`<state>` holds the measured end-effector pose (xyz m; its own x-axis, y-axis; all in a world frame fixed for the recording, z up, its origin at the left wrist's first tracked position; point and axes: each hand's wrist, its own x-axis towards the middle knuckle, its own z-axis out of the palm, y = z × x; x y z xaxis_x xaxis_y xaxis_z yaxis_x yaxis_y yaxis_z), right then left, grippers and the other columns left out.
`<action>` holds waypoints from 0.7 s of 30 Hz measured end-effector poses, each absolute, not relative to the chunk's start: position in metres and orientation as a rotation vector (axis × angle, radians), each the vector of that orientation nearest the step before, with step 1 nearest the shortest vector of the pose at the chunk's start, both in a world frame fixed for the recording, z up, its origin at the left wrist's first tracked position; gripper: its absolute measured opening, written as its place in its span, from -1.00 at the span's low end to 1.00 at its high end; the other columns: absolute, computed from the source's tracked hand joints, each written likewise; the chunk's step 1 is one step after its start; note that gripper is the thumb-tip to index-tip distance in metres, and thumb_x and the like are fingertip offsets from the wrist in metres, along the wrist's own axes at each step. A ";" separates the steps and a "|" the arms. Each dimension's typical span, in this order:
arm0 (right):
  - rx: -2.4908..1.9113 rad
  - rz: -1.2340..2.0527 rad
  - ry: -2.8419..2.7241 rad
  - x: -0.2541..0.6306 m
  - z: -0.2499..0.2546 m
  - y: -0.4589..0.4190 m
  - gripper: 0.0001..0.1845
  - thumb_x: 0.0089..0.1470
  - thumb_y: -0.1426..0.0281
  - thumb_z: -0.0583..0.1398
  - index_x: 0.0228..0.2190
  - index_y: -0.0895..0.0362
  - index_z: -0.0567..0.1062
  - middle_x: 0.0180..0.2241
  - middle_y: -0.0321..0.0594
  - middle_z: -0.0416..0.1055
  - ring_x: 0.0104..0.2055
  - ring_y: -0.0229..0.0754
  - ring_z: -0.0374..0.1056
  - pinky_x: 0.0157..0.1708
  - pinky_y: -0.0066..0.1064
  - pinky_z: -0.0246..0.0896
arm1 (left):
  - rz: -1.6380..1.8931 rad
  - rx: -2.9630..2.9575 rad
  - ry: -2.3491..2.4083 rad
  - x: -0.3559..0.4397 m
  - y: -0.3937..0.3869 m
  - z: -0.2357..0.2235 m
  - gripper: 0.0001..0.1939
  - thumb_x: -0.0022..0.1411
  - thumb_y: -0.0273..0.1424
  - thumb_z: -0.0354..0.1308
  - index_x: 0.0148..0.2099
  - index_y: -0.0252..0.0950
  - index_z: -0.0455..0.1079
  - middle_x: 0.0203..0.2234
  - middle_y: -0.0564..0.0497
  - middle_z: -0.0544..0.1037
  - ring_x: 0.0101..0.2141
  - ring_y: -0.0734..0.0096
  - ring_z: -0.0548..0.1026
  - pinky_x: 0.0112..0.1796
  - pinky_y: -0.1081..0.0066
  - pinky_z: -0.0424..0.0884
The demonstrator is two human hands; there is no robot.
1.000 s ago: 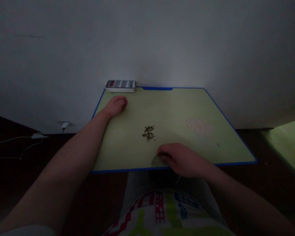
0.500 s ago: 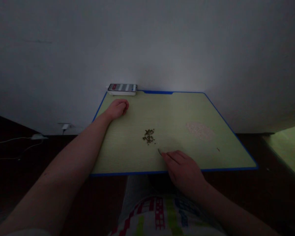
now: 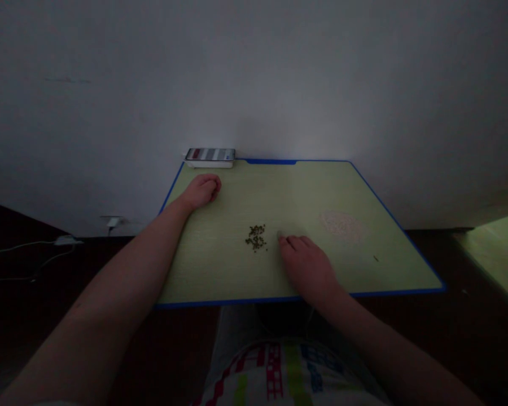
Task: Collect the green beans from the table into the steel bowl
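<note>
My left hand (image 3: 202, 190) rests closed on the far left of the pale green board (image 3: 237, 276), with nothing showing in its curled fingers. Right of the board's middle is my right hand (image 3: 307, 268), its fingers pinched on a small thin object (image 3: 279, 233). Only a short tip of that object sticks out, too dim to name. Just left of those fingertips lies a loose cluster of small dark green-brown beans or seeds (image 3: 256, 239). Farther right, a flat patch of pale small grains (image 3: 342, 225) spreads over the board.
A phone (image 3: 210, 154) lies on a white box (image 3: 210, 164) at the board's far left corner, by the wall. A small dark sliver (image 3: 376, 258) is near the right edge. Blue trim borders the board. A plug (image 3: 113, 223) and cables are at the wall on the left.
My right hand has moved forward, away from my body, with the thin object, and is now beside the dark cluster. My left hand stays in place. The view has tilted slightly.
</note>
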<state>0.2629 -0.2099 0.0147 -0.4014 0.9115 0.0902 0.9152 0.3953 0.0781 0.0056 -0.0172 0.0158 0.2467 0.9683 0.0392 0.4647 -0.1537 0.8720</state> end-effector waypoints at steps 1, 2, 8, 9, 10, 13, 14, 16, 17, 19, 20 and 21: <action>-1.745 -0.192 -2.575 0.269 0.015 -0.205 -0.56 0.11 0.60 0.02 0.03 0.35 0.40 -0.12 0.12 0.45 -0.16 0.01 0.34 -0.16 -0.21 0.28 | 0.821 1.744 1.326 0.006 -0.017 0.016 -0.88 -0.13 -0.48 -0.11 -0.60 -0.28 0.23 -0.80 0.10 0.23 -0.70 0.53 0.17 -0.62 0.48 0.06; -1.788 -0.206 -2.546 0.277 0.014 -0.201 -0.55 0.11 0.60 0.02 0.03 0.34 0.40 -0.13 0.11 0.46 -0.17 0.01 0.34 -0.16 -0.20 0.27 | 0.820 1.740 1.324 0.006 -0.018 0.016 -0.88 -0.13 -0.48 -0.11 -0.60 -0.28 0.23 -0.80 0.10 0.23 -0.70 0.53 0.16 -0.62 0.48 0.06; -1.969 -0.236 -2.404 0.320 0.017 -0.185 -0.58 0.11 0.55 0.03 -0.01 0.28 0.45 -0.17 0.07 0.48 -0.17 0.03 0.35 -0.17 -0.16 0.25 | 0.833 1.746 1.311 0.006 -0.018 0.016 -0.88 -0.12 -0.49 -0.10 -0.60 -0.29 0.22 -0.80 0.11 0.23 -0.70 0.54 0.17 -0.62 0.48 0.06; -1.960 -0.234 -2.410 0.323 0.017 -0.186 -0.58 0.11 0.55 0.03 -0.01 0.27 0.45 -0.16 0.06 0.48 -0.17 0.03 0.35 -0.17 -0.16 0.25 | 0.834 1.751 1.312 0.006 -0.018 0.017 -0.88 -0.12 -0.49 -0.11 -0.60 -0.29 0.22 -0.80 0.11 0.23 -0.70 0.54 0.17 -0.62 0.48 0.06; -1.933 -0.232 -2.427 0.324 0.018 -0.189 -0.59 0.11 0.55 0.04 -0.02 0.25 0.46 -0.15 0.04 0.48 -0.16 0.01 0.35 -0.16 -0.17 0.26 | 0.831 1.755 1.313 0.006 -0.018 0.017 -0.88 -0.12 -0.49 -0.11 -0.60 -0.29 0.22 -0.80 0.10 0.22 -0.70 0.54 0.17 -0.62 0.48 0.06; -1.740 -0.205 -2.528 0.320 0.016 -0.201 -0.61 0.11 0.53 0.07 -0.04 0.19 0.48 -0.14 -0.03 0.49 -0.15 -0.02 0.35 -0.16 -0.21 0.28 | 0.822 1.754 1.322 0.007 -0.018 0.018 -0.87 -0.12 -0.48 -0.11 -0.61 -0.29 0.21 -0.81 0.10 0.21 -0.70 0.53 0.16 -0.62 0.47 0.06; -1.645 -0.186 -2.564 0.317 0.015 -0.205 -0.62 0.11 0.53 0.07 -0.05 0.19 0.49 -0.15 -0.05 0.50 -0.15 -0.03 0.35 -0.16 -0.22 0.29 | 0.817 1.755 1.328 0.007 -0.018 0.018 -0.87 -0.12 -0.48 -0.11 -0.60 -0.29 0.22 -0.81 0.10 0.21 -0.70 0.53 0.17 -0.62 0.47 0.06; -1.461 -0.137 -2.605 0.310 0.014 -0.210 -0.63 0.11 0.53 0.08 -0.06 0.18 0.50 -0.16 -0.07 0.51 -0.16 -0.04 0.35 -0.16 -0.23 0.30 | 0.812 1.761 1.340 0.008 -0.019 0.019 -0.88 -0.12 -0.48 -0.11 -0.60 -0.29 0.22 -0.81 0.10 0.21 -0.70 0.53 0.17 -0.61 0.47 0.07; -1.392 -0.108 -2.607 0.307 0.013 -0.210 -0.63 0.10 0.54 0.09 -0.06 0.19 0.50 -0.16 -0.08 0.51 -0.16 -0.04 0.35 -0.16 -0.23 0.30 | 0.813 1.766 1.343 0.008 -0.019 0.019 -0.88 -0.11 -0.48 -0.11 -0.59 -0.29 0.22 -0.81 0.10 0.22 -0.69 0.53 0.17 -0.60 0.47 0.07; -1.307 -0.037 -2.593 0.300 0.013 -0.206 -0.62 0.09 0.55 0.09 -0.06 0.19 0.51 -0.16 -0.10 0.52 -0.16 -0.05 0.35 -0.15 -0.23 0.30 | 0.824 1.768 1.342 0.008 -0.020 0.019 -0.87 -0.11 -0.48 -0.11 -0.59 -0.29 0.22 -0.81 0.10 0.21 -0.69 0.53 0.17 -0.60 0.48 0.07; -1.280 0.002 -2.583 0.297 0.013 -0.203 -0.62 0.09 0.55 0.09 -0.06 0.18 0.51 -0.16 -0.10 0.52 -0.16 -0.05 0.35 -0.15 -0.24 0.30 | 0.831 1.767 1.337 0.008 -0.020 0.019 -0.88 -0.11 -0.48 -0.11 -0.60 -0.29 0.21 -0.81 0.10 0.21 -0.69 0.54 0.17 -0.60 0.48 0.07; -1.256 0.041 -2.573 0.294 0.014 -0.199 -0.61 0.09 0.55 0.09 -0.05 0.17 0.51 -0.17 -0.11 0.52 -0.16 -0.06 0.35 -0.14 -0.24 0.30 | 0.837 1.763 1.332 0.008 -0.020 0.018 -0.88 -0.11 -0.48 -0.12 -0.60 -0.29 0.21 -0.81 0.10 0.21 -0.70 0.54 0.17 -0.61 0.48 0.07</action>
<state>0.2944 -0.1987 0.0140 -0.5841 0.7772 0.2341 0.7692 0.6221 -0.1459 0.0081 -0.0196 0.0183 0.2416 0.9687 0.0566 0.4712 -0.1681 0.8659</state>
